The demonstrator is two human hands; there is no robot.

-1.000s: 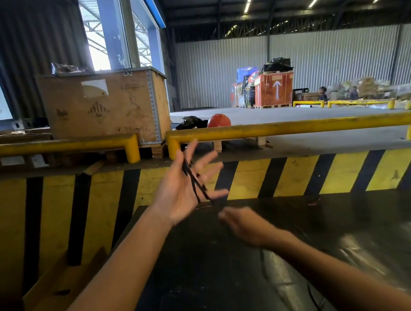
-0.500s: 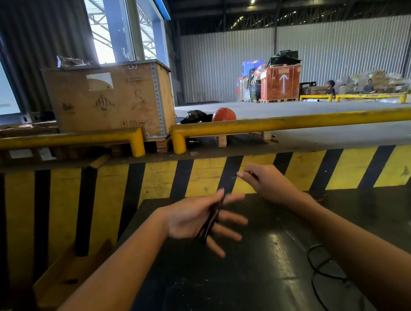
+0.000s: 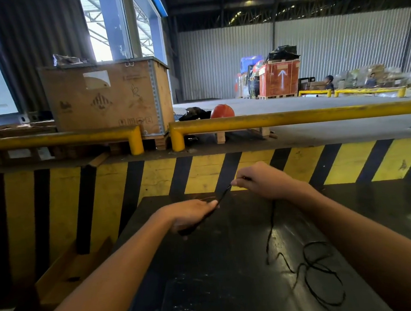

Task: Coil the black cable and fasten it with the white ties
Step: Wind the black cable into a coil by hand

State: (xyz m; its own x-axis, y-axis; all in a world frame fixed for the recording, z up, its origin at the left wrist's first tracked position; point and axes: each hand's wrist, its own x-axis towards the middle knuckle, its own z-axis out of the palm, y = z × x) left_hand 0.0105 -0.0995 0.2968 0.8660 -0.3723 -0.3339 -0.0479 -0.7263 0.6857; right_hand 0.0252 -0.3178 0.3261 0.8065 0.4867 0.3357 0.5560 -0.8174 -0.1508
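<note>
My left hand (image 3: pixel 191 216) is closed around a small bundle of the black cable (image 3: pixel 271 225) above the dark tabletop. A taut length of cable runs up and right from it to my right hand (image 3: pixel 261 183), which pinches it between thumb and fingers. From the right hand the cable drops to the table and lies in loose loops at the lower right. No white ties are visible.
The dark tabletop (image 3: pixel 219 274) fills the lower view. Behind it stands a yellow-and-black striped wall (image 3: pixel 344 161) topped by yellow rails (image 3: pixel 293 117). A large wooden crate (image 3: pixel 107 98) and an orange helmet (image 3: pixel 221 111) sit beyond. A wooden pallet edge (image 3: pixel 69 269) lies lower left.
My left hand turned palm down and closed on the wound cable. My right hand rose, took hold of the cable and pulled it taut to the right. The view tilted down, showing the loops.
</note>
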